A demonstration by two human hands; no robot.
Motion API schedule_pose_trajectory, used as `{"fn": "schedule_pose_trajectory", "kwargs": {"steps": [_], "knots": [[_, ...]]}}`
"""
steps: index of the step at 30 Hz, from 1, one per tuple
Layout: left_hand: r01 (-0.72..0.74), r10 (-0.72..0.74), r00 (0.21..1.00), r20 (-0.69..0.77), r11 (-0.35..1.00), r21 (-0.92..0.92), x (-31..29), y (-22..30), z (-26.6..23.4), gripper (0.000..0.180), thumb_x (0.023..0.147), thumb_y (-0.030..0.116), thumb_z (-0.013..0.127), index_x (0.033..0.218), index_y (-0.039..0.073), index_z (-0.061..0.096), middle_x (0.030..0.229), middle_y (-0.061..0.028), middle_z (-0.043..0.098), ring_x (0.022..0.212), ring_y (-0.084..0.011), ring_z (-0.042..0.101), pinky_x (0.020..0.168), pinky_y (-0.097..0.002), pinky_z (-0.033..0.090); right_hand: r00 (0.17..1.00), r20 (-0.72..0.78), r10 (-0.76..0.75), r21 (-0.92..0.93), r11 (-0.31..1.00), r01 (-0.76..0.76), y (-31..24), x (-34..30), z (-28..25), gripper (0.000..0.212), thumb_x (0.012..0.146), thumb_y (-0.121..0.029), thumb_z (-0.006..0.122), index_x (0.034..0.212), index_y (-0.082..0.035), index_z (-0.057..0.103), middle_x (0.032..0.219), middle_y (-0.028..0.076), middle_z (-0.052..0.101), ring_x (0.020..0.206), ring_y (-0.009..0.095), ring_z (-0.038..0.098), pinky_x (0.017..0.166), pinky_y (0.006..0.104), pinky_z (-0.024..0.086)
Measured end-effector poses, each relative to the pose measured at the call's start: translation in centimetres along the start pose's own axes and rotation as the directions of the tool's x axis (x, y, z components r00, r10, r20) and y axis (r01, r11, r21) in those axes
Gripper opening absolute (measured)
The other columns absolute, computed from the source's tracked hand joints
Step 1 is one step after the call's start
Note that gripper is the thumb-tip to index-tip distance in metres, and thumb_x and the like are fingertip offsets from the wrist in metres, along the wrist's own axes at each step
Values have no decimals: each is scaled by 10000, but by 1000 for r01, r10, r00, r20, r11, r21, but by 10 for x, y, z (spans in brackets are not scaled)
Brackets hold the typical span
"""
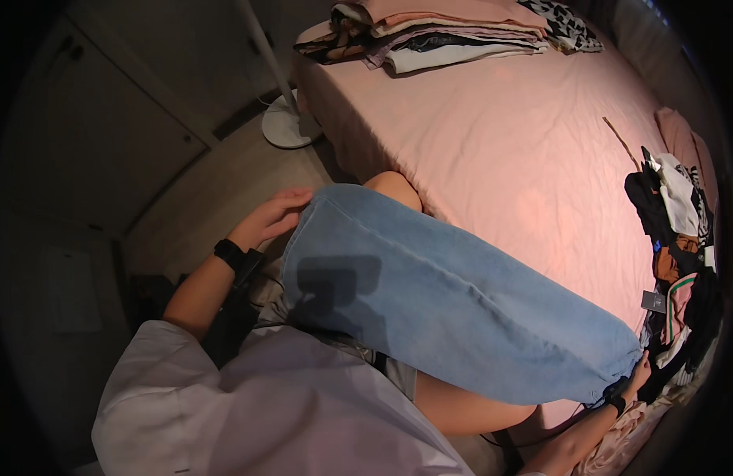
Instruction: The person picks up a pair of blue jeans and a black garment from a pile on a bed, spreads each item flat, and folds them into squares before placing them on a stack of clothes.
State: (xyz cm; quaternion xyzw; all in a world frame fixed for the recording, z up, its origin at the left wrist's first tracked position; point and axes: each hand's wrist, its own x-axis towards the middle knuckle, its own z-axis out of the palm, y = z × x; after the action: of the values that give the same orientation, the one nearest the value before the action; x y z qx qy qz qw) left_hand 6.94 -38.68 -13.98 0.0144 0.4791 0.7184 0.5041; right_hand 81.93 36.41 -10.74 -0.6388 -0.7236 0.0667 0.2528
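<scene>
A pair of light blue jeans (454, 293), folded lengthwise, stretches across my lap and over the bed's near edge. At its left end, my left hand (279, 214) holds the edge, with the fingertips at the top corner. The far right end is bunched, and there my right hand (640, 377) grips it; the jeans and the wrist partly hide those fingers. A shadow falls on the left half of the denim. Each wrist carries a black band. My bare knees show above and below the jeans.
A bed with a pink sheet (509, 143) fills the right side. Folded clothes (461, 40) are stacked at its far end. A loose heap of clothes (676, 214) with a dark tag (654, 301) lies along the right. A white round stand base (291, 127) is on the floor beside the bed.
</scene>
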Motion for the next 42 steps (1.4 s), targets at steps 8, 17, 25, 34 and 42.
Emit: {"fn": "schedule_pose_trajectory", "kwargs": {"steps": [8,17,25,34,42], "knots": [[-304,341,932,-120,919,250,-12,24,36,364,905,-2,603,1259,26,519,1203,-117,609,1086,-189,601,973,-319,475,998,62,24,71,997,-29,13,2,-10,710,910,-597,572,954,106,666,780,154,666,693,221,535,716,361,462],[-397,377,917,130,835,382,-37,44,29,347,826,135,665,1143,53,552,1366,-191,476,1197,-231,509,1024,-363,412,993,99,71,92,993,-80,9,-4,-19,707,908,-588,585,1091,90,669,881,152,703,737,220,564,743,360,471],[-370,392,881,266,218,903,-70,59,61,335,701,204,845,931,99,624,1387,-141,444,1235,-262,466,1041,-386,363,980,147,131,-30,991,-128,10,4,-29,746,887,-630,578,1159,60,653,1087,218,688,946,286,626,881,373,464],[-254,367,897,248,-31,967,-73,56,71,322,741,244,837,915,94,612,1294,-126,432,1213,-306,460,1043,-419,352,971,183,154,18,987,-160,9,3,-25,773,882,-644,571,1192,60,642,1130,206,684,1000,292,632,910,360,461],[-310,235,936,263,191,931,-81,80,70,175,840,179,742,869,47,631,1263,-116,489,1158,-255,496,1004,-376,385,970,193,149,-9,989,-150,12,5,-29,763,889,-635,569,1209,54,635,1154,196,677,1027,286,624,930,354,452]]}}
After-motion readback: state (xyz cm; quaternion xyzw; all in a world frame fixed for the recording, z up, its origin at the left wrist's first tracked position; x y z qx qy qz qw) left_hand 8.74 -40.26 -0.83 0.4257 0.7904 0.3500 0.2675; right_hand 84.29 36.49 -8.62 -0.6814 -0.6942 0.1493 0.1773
